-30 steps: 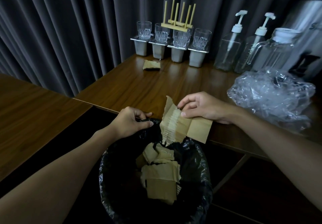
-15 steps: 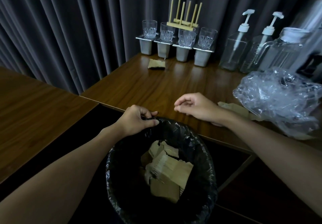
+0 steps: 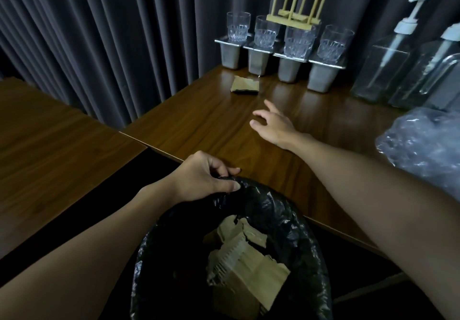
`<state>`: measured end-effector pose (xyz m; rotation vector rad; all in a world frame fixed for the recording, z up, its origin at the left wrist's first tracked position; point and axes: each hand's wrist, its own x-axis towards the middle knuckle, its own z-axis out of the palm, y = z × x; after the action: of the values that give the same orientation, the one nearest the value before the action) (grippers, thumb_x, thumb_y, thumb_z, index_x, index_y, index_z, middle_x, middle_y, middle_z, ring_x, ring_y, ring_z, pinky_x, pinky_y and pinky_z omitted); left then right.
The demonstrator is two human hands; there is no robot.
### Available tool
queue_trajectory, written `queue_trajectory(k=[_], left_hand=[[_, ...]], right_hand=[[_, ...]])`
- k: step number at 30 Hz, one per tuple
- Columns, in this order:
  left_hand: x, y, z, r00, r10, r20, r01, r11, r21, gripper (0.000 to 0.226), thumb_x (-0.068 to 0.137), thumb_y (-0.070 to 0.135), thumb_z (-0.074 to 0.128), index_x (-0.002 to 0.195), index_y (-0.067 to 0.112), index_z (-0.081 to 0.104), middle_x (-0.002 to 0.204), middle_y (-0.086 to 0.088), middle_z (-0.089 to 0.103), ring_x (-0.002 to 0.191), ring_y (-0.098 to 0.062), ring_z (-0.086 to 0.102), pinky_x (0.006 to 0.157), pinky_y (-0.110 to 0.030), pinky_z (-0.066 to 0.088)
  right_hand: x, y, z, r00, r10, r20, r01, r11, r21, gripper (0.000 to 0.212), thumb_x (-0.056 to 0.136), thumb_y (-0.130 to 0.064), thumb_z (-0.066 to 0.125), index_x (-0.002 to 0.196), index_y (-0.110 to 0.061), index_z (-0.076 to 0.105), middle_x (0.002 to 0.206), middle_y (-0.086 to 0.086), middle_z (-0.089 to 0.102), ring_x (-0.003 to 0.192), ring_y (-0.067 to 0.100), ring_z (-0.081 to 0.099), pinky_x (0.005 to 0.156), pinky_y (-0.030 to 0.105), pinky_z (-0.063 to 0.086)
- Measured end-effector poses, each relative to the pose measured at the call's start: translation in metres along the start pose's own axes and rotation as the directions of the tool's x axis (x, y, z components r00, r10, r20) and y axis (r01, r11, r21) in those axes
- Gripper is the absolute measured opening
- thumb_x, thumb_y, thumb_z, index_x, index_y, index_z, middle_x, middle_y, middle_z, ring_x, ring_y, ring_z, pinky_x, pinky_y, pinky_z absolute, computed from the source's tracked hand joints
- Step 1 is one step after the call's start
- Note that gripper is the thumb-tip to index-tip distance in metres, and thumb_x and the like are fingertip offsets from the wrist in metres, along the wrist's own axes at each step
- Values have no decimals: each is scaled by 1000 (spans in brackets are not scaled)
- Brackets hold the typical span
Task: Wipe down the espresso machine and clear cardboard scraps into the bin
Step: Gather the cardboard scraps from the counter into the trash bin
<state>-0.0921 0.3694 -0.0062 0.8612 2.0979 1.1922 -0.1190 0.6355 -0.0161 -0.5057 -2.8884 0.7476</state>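
A bin lined with a black bag [image 3: 293, 222] stands below the front edge of the wooden counter [image 3: 211, 125]. Several torn cardboard scraps [image 3: 249, 265] lie inside it. My left hand [image 3: 204, 177] pinches the bag's rim at the bin's far left side. My right hand [image 3: 273, 125] hovers over the counter with fingers spread and nothing in it. One cardboard scrap [image 3: 245, 86] lies further back on the counter, a short way beyond the fingertips. The espresso machine is not in view.
Several glasses [image 3: 296, 40] stand on metal containers [image 3: 288, 68] at the back, with a wooden rack [image 3: 296, 18] on top. Two pump bottles [image 3: 388, 63] stand to the right. Crumpled clear plastic [image 3: 423, 143] lies at the counter's right. A second wooden table [image 3: 49, 145] is on the left.
My right hand let a cardboard piece fall into the bin, then opened and moved away across the counter toward the far scrap. My left hand stayed on the bag's rim.
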Motion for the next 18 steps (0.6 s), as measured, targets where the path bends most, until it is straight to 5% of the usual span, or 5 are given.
queue_trajectory(k=[3,12,18], left_hand=[[2,2,-3,999,-39,20,39,999,1,20,79,18,83,79,-1,76,97,3,79,110,11,62,84,-1,45],[4,3,-7,996,-80,31,80,997,14,16,76,21,85,77,7,78,99,12,78,110,12,62,98,-16,45],[1,5,-5,998,-67,12,68,998,-3,14,77,19,85,73,7,77,99,6,78,111,10,62,95,-13,47]], right_hand=[[31,3,0,1000,7,-22,-8,999,-31,50,92,-60,42,137,-39,50,162,-14,8,147,28,17,117,44,18],[80,3,1,998,-67,-13,63,979,-193,58,96,-55,35,148,-29,37,163,-9,9,149,13,6,118,42,10],[65,1,4,993,-116,2,113,963,-246,66,96,-56,32,152,-21,27,162,-9,13,147,17,16,118,40,17]])
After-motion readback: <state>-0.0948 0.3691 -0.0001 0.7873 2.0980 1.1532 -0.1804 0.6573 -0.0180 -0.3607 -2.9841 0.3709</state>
